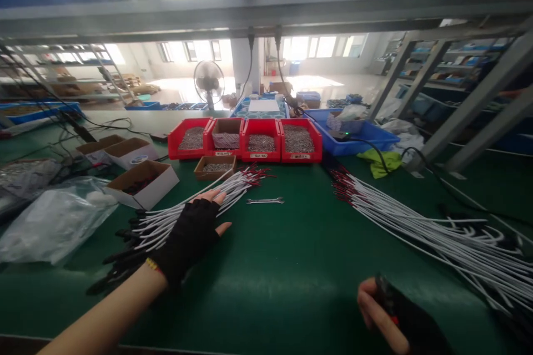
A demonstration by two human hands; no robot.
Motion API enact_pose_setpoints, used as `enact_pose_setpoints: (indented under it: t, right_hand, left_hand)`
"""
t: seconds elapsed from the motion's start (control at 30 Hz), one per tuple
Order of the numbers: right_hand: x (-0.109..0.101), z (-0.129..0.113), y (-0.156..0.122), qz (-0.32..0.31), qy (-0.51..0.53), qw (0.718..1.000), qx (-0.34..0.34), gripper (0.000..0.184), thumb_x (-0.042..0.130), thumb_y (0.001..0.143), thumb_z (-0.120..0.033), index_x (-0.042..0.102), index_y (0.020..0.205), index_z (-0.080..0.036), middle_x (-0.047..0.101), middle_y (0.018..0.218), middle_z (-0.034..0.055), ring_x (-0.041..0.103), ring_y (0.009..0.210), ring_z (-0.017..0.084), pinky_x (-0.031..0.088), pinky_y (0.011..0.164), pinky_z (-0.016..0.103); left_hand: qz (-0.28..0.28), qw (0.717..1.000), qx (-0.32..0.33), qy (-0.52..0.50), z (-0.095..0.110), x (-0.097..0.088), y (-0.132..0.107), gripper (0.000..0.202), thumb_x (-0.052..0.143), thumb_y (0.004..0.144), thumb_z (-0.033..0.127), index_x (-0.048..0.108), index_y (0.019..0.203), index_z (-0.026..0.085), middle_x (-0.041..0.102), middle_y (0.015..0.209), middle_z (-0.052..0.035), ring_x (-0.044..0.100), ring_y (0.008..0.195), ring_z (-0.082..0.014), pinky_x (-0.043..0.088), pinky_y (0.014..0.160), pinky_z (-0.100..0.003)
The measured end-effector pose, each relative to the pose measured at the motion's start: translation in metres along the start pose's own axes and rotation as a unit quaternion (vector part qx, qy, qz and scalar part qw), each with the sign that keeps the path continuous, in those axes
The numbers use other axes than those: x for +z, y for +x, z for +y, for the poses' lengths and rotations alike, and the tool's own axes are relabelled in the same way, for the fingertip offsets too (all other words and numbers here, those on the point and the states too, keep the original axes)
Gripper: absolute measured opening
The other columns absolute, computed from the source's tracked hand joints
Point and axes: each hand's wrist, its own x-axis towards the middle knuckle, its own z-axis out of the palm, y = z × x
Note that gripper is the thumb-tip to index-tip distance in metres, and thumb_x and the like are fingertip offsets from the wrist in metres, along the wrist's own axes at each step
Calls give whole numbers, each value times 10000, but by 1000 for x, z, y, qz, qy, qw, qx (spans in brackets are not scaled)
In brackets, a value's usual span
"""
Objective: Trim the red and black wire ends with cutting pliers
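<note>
My left hand (195,233), in a black fingerless glove, lies over the left bundle of white cables (237,188). Its fingers are stretched out on the cables and the thumb stands apart. These cables have thin red ends towards the bins and black ends towards me. At the lower right, my right hand (387,310), also gloved, is closed around a dark hand tool (385,291) with a bit of red; blur and the fingers hide its exact kind. Between the two bundles lies a small double-ended open-end wrench (265,201). A second bundle of white cables (412,227) rests on the right.
Red bins (245,156) of small metal parts line the back of the green table (291,272). A small cardboard tray (200,173) stands before them. White boxes (156,194) and a plastic bag (54,227) are left; a blue crate (353,147) and yellow-green cloth (380,163) right.
</note>
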Motion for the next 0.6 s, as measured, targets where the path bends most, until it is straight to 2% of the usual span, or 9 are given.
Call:
enact_pose_setpoints:
  t: [0.03, 0.07, 0.13, 0.27, 0.37, 0.47, 0.53, 0.6]
  right_hand:
    - [-7, 2, 10, 54, -113, 991, -44, 288, 535, 967, -464, 671, 855, -236, 713, 676, 40, 704, 599, 233, 568, 545, 309]
    - [-14, 4, 20, 69, -154, 984, -56, 278, 547, 935, -464, 661, 858, -223, 740, 771, 80, 730, 683, 265, 588, 591, 344]
    - [-23, 10, 40, 95, -217, 969, -66, 258, 547, 865, -451, 627, 785, -219, 697, 730, 107, 691, 661, 314, 555, 615, 437]
    - [-27, 23, 66, 106, -299, 942, -110, 191, 506, 871, -351, 581, 761, -214, 651, 757, 118, 653, 705, 308, 509, 670, 439]
    - [-23, 32, 78, 120, -346, 921, -132, 189, 504, 912, -294, 592, 784, -187, 627, 777, 98, 627, 727, 281, 497, 686, 423]
    - [-20, 34, 85, 144, -364, 908, -150, 142, 560, 913, -255, 612, 819, -162, 617, 822, 78, 606, 774, 254, 510, 750, 433]
    - [-19, 28, 82, 165, -347, 906, -175, 134, 586, 912, -265, 631, 878, -143, 639, 892, 115, 613, 856, 287, 524, 821, 488]
    - [-17, 15, 70, 191, -303, 910, -208, 174, 566, 947, -283, 631, 975, -124, 658, 987, 168, 623, 964, 324, 531, 891, 524]
  left_hand:
    - [16, 999, 21, -19, 9, -1, -8, 598, 724, 919, 330, 491, 1428, 119, 568, 1469, -217, 514, 1401, -320, 413, 1187, -471]
    - [31, 998, 39, -37, 19, 0, -17, 583, 696, 937, 347, 473, 1433, 138, 578, 1461, -203, 542, 1379, -294, 442, 1173, -447]
    - [68, 991, 75, -86, 37, 5, -36, 550, 644, 964, 361, 448, 1443, 174, 599, 1444, -184, 593, 1333, -292, 513, 1117, -470]
    - [71, 987, 73, -122, 64, 28, -66, 482, 503, 1024, 360, 420, 1451, 155, 624, 1416, -222, 638, 1288, -350, 613, 979, -538]
    - [85, 988, 77, -99, 77, 44, -70, 471, 474, 1027, 347, 444, 1421, 92, 634, 1381, -281, 629, 1281, -421, 620, 934, -594]
    - [95, 986, 73, -112, 98, 51, -63, 485, 466, 1032, 332, 453, 1419, 39, 625, 1373, -318, 606, 1298, -449, 603, 941, -630]
    - [105, 980, 73, -151, 117, 47, -59, 488, 461, 1039, 338, 454, 1424, 39, 627, 1372, -316, 616, 1289, -442, 596, 949, -637]
    - [105, 967, 90, -215, 135, 36, -59, 486, 451, 1047, 328, 430, 1459, 72, 638, 1379, -283, 634, 1283, -402, 600, 970, -600]
